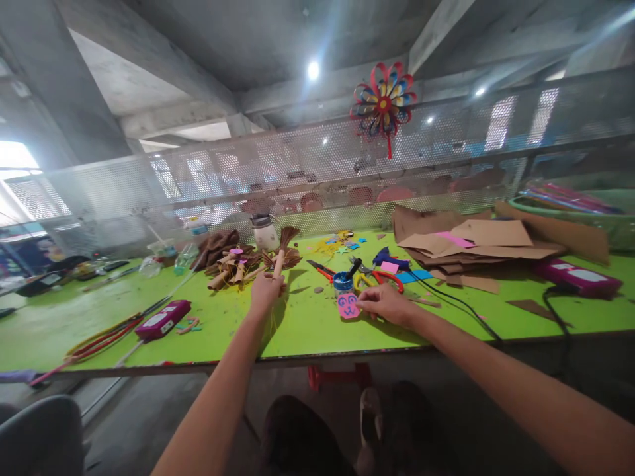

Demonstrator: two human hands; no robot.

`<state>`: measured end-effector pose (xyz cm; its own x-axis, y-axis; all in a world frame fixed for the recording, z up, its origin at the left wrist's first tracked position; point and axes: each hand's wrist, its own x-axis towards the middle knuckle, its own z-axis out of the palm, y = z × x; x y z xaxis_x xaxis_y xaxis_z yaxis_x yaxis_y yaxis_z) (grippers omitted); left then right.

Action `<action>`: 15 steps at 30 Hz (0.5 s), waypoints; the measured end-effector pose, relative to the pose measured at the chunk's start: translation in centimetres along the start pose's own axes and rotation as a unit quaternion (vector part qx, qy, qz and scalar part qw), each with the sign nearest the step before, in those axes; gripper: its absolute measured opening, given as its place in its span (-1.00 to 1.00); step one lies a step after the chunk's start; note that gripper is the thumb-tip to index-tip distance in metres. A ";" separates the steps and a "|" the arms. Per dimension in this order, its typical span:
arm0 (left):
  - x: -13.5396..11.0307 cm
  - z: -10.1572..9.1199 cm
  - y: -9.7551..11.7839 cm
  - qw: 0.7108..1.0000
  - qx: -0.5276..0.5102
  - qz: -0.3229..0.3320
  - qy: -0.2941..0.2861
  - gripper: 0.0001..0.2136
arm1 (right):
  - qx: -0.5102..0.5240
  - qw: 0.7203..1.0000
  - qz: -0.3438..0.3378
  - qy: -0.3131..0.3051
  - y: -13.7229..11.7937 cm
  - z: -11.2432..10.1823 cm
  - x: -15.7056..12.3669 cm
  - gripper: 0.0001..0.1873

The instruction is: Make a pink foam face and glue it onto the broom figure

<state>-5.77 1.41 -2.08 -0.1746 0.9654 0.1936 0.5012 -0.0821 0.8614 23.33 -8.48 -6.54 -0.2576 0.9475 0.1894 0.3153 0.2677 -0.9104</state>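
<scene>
Holding the tube (pixel 279 263) over the desk (pixel 302 327) in the left grip (pixel 268 289), frayed end up, and pinching the card (pixel 348 307) by its edge in the right grip (pixel 389 304), kinda just in front of the jar (pixel 342 283).

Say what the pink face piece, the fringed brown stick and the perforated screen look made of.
Pink face piece: probably matte paper or thin foam; flat, evenly coloured. Fringed brown stick: likely dull kraft paper; tan tube-like handle, shredded tip. Perforated screen: perhaps metal, from its regular holes; finish unclear.
</scene>
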 end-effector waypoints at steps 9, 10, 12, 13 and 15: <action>-5.1 1.6 2.7 0.967 -0.251 0.044 -0.021 -0.77 | -0.053 0.997 0.004 -0.049 -1.6 0.0 0.0 -0.74; -5.5 1.9 2.8 0.962 -0.269 0.043 -0.027 -0.76 | -0.061 0.996 0.007 -0.058 -1.7 0.0 0.2 -0.75; -6.0 2.5 2.9 0.952 -0.301 0.038 -0.041 -0.76 | -0.077 0.994 0.015 -0.076 -2.0 -0.1 0.8 -0.78; -6.2 2.8 2.8 0.948 -0.313 0.035 -0.048 -0.76 | -0.083 0.993 0.022 -0.084 -2.0 -0.2 1.0 -0.78; -6.6 3.2 2.8 0.941 -0.332 0.027 -0.062 -0.78 | -0.089 0.991 0.038 -0.097 -2.1 -0.4 1.3 -0.78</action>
<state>-0.51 -4.40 -2.49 -0.0434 0.9736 0.2240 -0.1411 -0.2280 0.9634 22.72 -7.73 -4.26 -0.3917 0.9195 0.0328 0.4927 0.2397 -0.8365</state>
